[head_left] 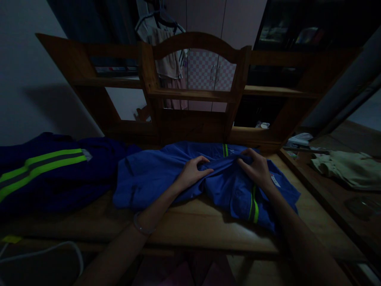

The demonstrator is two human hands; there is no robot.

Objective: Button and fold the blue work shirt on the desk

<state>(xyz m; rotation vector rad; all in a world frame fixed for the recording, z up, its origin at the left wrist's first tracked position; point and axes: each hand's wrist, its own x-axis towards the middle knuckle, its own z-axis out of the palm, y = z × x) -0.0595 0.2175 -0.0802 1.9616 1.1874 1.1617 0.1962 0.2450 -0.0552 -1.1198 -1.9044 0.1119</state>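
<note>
A blue work garment [154,174] with thin neon-green stripes lies crumpled on a wooden table [190,226] in front of me. My left hand [193,171] pinches a fold of the blue cloth near its middle, fingers closed on it. My right hand [257,169] grips the same bunched fold a little to the right, fingers curled into the fabric. A thin bracelet shows on my left wrist.
A darker navy garment [50,171] with broad neon-green bands lies at the left of the table. A wooden shelf unit [193,95] stands along the back edge. A pale green cloth [348,169] rests on a side surface at the right. The room is dim.
</note>
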